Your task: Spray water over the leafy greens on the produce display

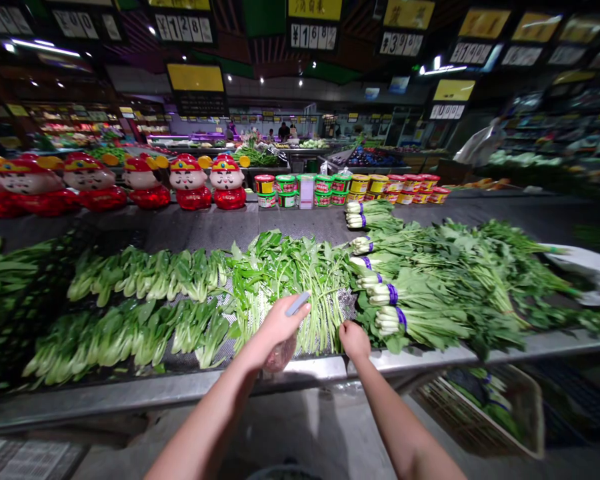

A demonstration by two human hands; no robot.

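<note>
Long-stemmed greens (300,263) lie spread in a loose pile ahead of both hands, leaves mostly away from the person, pale stems running back toward the near edge. Left hand (283,320) is over the stems, on the left part of the pile; forearm slants up from lower left, wrist nearly straight, back of the hand showing. Thumb and fingers close on a slim gray object (299,303), its length angled up to the right; cannot tell what it is. Below the left wrist, a blurred reddish item (279,357), also unclear. Right hand (355,340) is lower, at the pile's right edge beside the stem ends; forearm rises from lower right, fingers folded in tight. Cannot tell whether a stem is pinched there. The two hands are apart, stems between them.

Left of the left hand: two rows of bok choy (155,275). Just right of the right hand: bunches with purple bands (420,323). Beneath the forearms runs a metal rim (180,392); right of the right forearm and lower, a crate (534,417) containing greenery.
</note>
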